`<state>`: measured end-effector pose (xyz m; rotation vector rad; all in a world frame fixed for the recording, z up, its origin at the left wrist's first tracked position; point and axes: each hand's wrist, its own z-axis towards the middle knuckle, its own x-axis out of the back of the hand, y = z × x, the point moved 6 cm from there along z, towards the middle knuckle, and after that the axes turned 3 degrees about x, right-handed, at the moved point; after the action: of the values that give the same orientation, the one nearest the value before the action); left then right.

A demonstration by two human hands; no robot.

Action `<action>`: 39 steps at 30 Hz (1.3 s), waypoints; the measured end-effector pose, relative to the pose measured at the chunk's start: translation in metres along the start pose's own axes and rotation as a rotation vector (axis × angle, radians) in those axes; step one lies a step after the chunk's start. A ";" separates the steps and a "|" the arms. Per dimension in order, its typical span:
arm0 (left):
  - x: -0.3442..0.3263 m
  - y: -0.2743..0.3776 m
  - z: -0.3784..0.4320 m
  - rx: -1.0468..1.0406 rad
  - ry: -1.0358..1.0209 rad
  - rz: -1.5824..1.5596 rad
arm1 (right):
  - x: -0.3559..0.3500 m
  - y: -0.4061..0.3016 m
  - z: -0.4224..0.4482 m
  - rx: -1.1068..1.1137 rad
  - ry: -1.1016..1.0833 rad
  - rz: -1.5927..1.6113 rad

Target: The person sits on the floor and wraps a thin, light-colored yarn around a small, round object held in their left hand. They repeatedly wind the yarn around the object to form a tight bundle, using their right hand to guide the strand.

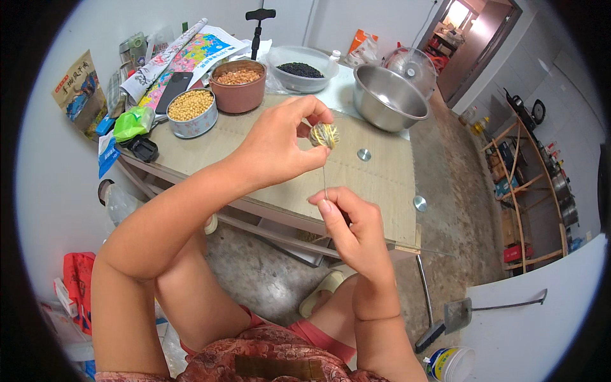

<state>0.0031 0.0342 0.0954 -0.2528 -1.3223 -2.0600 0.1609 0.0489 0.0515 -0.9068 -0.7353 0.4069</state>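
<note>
Between the thumb and fingers of my left hand (281, 141) is a small ball of yellow and grey yarn (325, 135), held up above the table. A thin strand of yarn (324, 179) runs down from the ball. Its lower part is pinched between the thumb and forefinger of my right hand (355, 224), which is over the table's near edge. To the right of the ball, a round metal disc (364, 154) lies on the wooden tabletop (281, 191). A second metal disc (420, 203) shows beyond the table's right edge.
Along the table's back stand a tin of yellow beans (195, 125), a brown pot of peanuts (238, 98), a plastic bowl of black seeds (300, 79) and a steel basin (391, 107). A phone (174, 90) lies on papers. A broom (429, 336) and dustpan (458, 315) are at right.
</note>
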 end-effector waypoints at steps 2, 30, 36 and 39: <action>-0.001 -0.003 -0.001 0.054 -0.065 0.027 | 0.004 -0.015 -0.004 0.054 -0.013 -0.047; -0.020 0.019 -0.045 0.223 -0.380 -1.035 | 0.033 0.034 0.021 -0.031 0.326 0.402; 0.002 0.012 -0.033 0.117 -0.067 -0.958 | 0.006 0.049 0.026 -0.047 0.140 0.258; 0.013 0.004 -0.028 0.076 0.099 -0.764 | -0.005 0.041 0.023 -0.038 0.058 0.166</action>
<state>0.0004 0.0030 0.0914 0.4570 -1.5846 -2.5711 0.1401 0.0819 0.0245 -1.0154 -0.6189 0.5122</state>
